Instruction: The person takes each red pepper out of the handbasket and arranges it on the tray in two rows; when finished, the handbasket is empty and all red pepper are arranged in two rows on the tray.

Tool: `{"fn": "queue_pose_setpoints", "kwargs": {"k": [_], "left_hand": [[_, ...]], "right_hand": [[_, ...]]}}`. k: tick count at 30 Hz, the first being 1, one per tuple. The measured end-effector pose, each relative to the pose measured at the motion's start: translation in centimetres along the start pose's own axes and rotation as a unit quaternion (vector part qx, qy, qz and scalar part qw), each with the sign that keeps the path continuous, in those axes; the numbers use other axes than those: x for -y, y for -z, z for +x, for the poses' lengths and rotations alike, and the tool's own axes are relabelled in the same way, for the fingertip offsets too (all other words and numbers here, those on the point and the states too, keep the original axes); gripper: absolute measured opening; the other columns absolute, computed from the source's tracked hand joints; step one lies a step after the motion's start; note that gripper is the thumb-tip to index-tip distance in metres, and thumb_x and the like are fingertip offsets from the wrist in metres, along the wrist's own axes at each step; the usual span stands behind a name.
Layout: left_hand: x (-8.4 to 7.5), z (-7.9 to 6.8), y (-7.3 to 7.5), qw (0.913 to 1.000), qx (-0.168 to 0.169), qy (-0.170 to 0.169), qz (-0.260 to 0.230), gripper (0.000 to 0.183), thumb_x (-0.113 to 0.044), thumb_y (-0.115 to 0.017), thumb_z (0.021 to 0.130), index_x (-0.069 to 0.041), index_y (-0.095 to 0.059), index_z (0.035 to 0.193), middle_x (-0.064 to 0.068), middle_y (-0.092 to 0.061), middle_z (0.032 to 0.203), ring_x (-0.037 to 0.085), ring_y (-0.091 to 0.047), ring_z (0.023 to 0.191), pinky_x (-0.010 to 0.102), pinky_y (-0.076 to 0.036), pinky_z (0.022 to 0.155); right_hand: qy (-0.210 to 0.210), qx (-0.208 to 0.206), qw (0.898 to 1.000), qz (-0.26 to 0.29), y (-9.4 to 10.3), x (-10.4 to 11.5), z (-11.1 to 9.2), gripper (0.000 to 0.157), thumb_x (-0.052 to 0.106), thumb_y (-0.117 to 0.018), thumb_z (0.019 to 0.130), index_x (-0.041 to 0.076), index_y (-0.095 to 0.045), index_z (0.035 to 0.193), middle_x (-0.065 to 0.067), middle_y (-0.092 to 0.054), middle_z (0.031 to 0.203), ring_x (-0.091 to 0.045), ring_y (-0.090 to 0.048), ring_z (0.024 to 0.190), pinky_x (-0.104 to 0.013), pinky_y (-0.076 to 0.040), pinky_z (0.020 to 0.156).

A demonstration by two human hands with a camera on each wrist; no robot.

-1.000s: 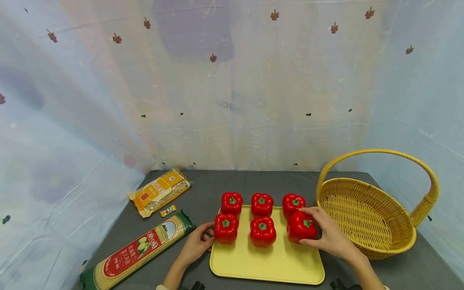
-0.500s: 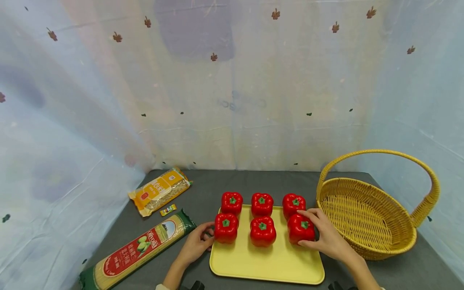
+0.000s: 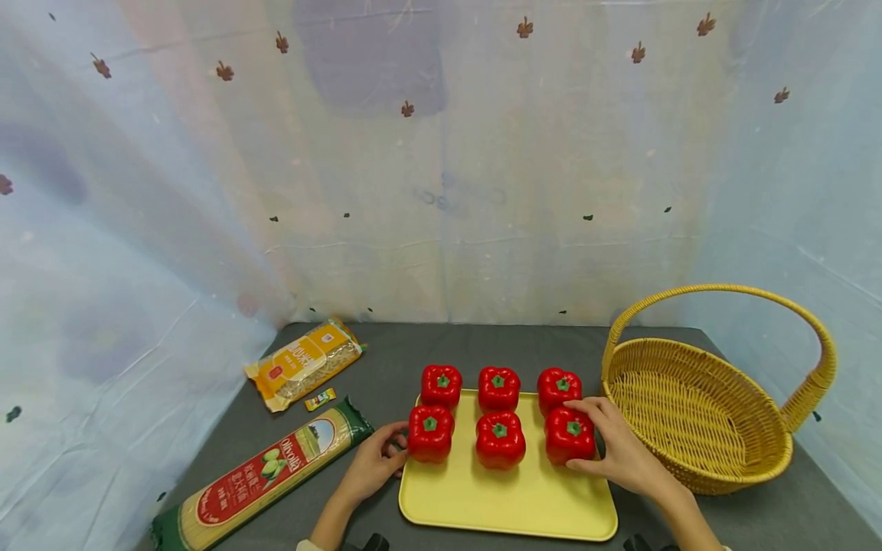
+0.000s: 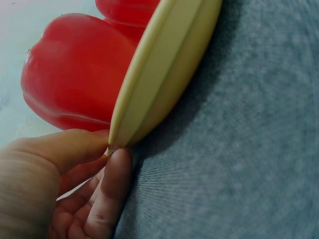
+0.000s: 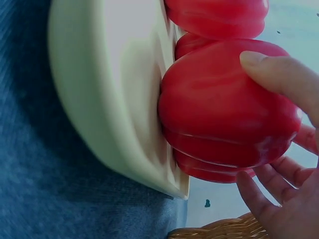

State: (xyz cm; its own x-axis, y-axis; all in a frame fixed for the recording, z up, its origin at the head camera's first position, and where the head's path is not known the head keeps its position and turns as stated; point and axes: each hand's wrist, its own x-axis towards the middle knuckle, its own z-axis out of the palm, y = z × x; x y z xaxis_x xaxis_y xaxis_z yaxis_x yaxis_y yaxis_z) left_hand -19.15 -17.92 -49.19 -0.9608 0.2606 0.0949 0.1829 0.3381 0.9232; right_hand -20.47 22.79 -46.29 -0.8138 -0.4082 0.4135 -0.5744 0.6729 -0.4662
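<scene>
A yellow tray (image 3: 506, 501) bears several red bell peppers in two rows, each with a green stem stub on top. My right hand (image 3: 623, 448) holds the front right bell pepper (image 3: 569, 442) from its right side, the thumb near me and the fingers behind. In the right wrist view that bell pepper (image 5: 224, 104) sits upright on the tray. At the tray's left edge, my left hand (image 3: 372, 463) pinches the rim beside the front left bell pepper (image 3: 430, 435). The left wrist view shows the thumb and a finger meeting at the tray rim (image 4: 164, 74).
To the right stands a yellow wicker basket (image 3: 678, 413) with a tall arched handle. On the left lie a long pack of spaghetti (image 3: 262, 478), an orange bag of grain (image 3: 306, 363) and a small yellow packet (image 3: 320, 399). A patterned curtain (image 3: 441, 191) encloses the grey table.
The front right bell pepper has gone from leaning right to standing upright, moving slightly left with my right hand. My left hand has stayed at the tray rim.
</scene>
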Motion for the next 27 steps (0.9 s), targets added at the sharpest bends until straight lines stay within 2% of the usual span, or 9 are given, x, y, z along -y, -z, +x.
{"fn": "queue_pose_setpoints", "kwargs": {"k": [16,27], "left_hand": [[-0.37,-0.11,-0.02,1.0,-0.005,0.0,-0.003,0.043,-0.003,-0.063,0.087,0.009,-0.048,0.126,0.013,-0.055,0.092,0.015,-0.058,0.065,0.032,-0.054,0.056],[-0.4,-0.06,0.01,1.0,-0.001,0.001,0.003,0.044,-0.003,-0.063,0.087,0.01,-0.048,0.126,0.013,-0.056,0.092,0.018,-0.058,0.066,0.034,-0.055,0.057]], "right_hand": [[0.009,0.016,1.0,0.003,0.52,0.32,-0.13,0.083,0.028,-0.088,0.062,0.019,-0.047,0.134,0.007,-0.043,0.12,-0.008,-0.039,0.11,-0.044,-0.048,0.081],[-0.006,0.03,0.999,0.012,0.66,0.44,-0.18,0.085,0.027,-0.088,0.062,0.018,-0.045,0.135,0.004,-0.042,0.122,-0.013,-0.041,0.111,-0.044,-0.049,0.082]]}}
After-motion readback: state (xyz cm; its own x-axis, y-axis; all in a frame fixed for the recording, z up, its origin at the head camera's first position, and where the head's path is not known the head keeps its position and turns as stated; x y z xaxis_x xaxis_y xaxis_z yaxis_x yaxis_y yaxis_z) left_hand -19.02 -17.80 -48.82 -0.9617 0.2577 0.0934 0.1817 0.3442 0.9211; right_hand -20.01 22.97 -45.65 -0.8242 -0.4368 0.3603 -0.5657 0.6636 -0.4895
